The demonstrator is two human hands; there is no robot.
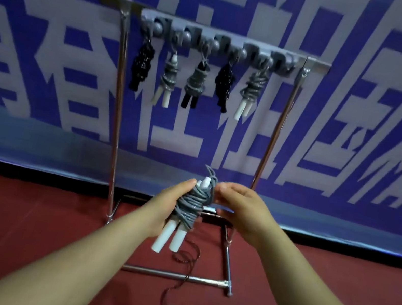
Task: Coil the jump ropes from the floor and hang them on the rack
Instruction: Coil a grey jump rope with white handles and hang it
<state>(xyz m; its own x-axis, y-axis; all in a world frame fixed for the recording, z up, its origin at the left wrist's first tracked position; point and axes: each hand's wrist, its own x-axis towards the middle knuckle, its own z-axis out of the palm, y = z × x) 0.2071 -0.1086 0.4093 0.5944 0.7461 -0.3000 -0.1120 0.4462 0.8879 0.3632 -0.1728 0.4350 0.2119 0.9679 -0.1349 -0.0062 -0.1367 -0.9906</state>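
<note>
Grey coiled jump rope w/ white handles is gripped by left hand in front of chrome rack; top loop is pinched by right hand, prob. kept open for hooking

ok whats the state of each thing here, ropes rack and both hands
grey rope: coiled, in hand, not hung
left hand: grips the coil
right hand: pinches the rope near its top
rack: upright, five coiled ropes hanging
hung ropes: coiled, handles down
dark rope: loose on the floor, uncoiled
</note>
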